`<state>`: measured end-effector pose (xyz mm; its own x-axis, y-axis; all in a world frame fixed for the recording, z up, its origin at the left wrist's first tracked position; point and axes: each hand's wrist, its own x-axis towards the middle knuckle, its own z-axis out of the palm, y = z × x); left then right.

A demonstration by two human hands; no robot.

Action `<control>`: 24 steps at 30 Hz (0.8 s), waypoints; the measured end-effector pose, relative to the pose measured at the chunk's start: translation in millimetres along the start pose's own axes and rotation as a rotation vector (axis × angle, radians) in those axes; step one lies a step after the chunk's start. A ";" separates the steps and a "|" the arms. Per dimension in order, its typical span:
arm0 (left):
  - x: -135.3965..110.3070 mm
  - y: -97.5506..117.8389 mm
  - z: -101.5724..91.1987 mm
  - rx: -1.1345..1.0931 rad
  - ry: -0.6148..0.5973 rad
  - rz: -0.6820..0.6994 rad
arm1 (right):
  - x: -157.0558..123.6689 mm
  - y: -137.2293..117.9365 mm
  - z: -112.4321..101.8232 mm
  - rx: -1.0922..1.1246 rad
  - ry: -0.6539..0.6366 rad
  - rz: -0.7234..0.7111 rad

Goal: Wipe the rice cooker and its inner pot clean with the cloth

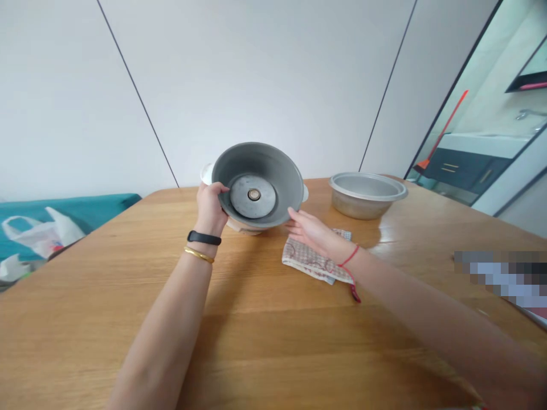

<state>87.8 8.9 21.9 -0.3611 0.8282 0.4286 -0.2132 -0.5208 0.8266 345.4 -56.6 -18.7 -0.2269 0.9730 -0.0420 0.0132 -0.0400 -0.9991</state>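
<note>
A white rice cooker body [282, 185] with a grey inside is tipped toward me on the table, showing its round metal heating plate [245, 205]. My left hand [211, 206] grips its left side, the thumb over the rim and the fingers hidden outside. At the lower right rim, my right hand [310, 230] supports the cooker, thumb on the edge and fingers stretched beneath it. Under my right wrist lies a folded checked cloth [305, 259]. The grey inner pot [363, 206] stands upright to the right, apart from both hands.
The wooden table [256, 359] runs up to a white panelled wall [265, 74]. A blurred-out flat item [508, 279] lies at the right edge. Beyond the left edge, a plastic bag [38, 233] rests on a teal seat [98, 208]. A red broom [444, 134] leans at the far right.
</note>
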 end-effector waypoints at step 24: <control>-55.1 39.9 27.9 0.057 -0.193 0.068 | -1.8 -80.7 -16.8 -0.944 0.139 -0.877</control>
<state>124.5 -51.8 41.4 -0.1907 0.8189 0.5413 -0.1404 -0.5685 0.8106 361.1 -51.3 62.0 -0.4081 0.6104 0.6789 0.6030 0.7385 -0.3015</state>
